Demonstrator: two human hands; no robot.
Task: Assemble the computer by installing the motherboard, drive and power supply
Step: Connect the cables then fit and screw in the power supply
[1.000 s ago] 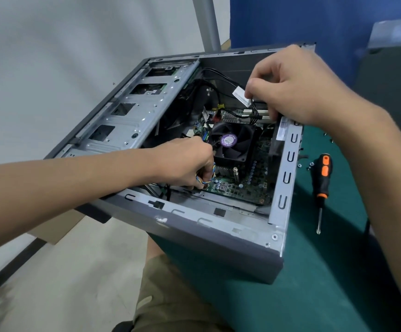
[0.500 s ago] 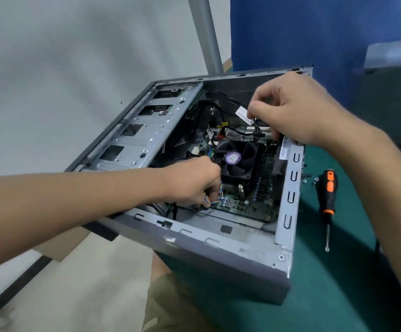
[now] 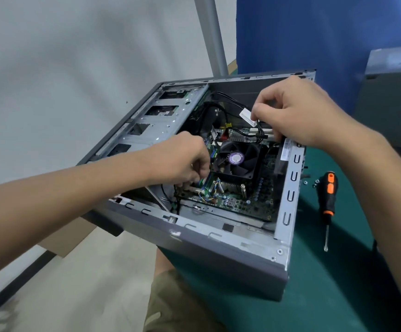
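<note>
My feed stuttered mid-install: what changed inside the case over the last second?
The left hand shifted away from the coloured fan wires, which now lie uncovered below its fingers; whether it holds anything is unclear. The right hand keeps pinching the labelled black cable. The case, fan and screwdriver stayed put.

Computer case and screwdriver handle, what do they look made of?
Computer case: apparently sheet metal, bare dull grey inside with punched slots, painted grey outside. Screwdriver handle: probably plastic or rubber, matt black with orange inserts.
</note>
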